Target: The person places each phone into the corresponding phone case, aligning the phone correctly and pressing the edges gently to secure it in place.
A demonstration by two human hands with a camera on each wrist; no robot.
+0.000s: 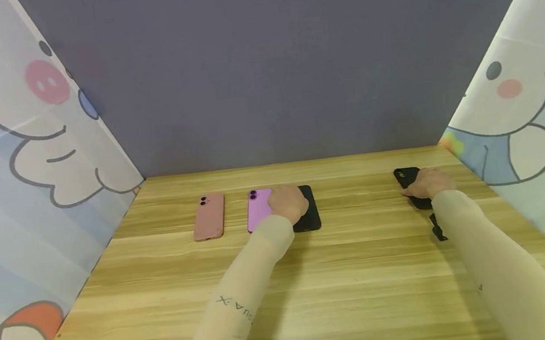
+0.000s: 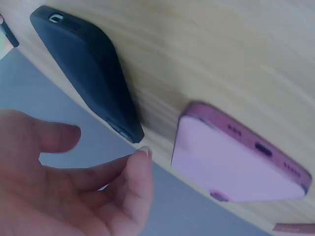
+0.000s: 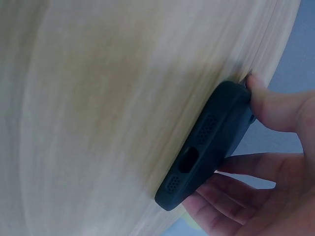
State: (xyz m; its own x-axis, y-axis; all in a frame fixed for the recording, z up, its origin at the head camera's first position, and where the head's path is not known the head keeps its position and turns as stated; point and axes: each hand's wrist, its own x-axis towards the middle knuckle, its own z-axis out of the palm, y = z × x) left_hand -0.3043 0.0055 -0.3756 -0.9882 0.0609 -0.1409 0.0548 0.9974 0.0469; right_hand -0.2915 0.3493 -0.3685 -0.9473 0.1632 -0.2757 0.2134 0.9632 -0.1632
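Observation:
My right hand (image 1: 427, 183) grips a black phone (image 3: 204, 147) at the right of the table. In the right wrist view the thumb lies at one long edge and the fingers at the other. My left hand (image 1: 289, 204) is over the gap between a purple phone (image 1: 258, 211) and another black phone (image 1: 311, 210), covering part of both. In the left wrist view its thumb and fingers are apart, with no object between them; the fingertips are near the end of that black phone (image 2: 88, 69). A pink phone (image 1: 209, 217) lies farther left.
A small black strap (image 1: 438, 228) hangs or lies beside the right forearm, near the right phone. The wooden table (image 1: 342, 296) meets a grey panel (image 1: 286, 67) behind. Printed cartoon curtains (image 1: 3, 240) stand at both sides.

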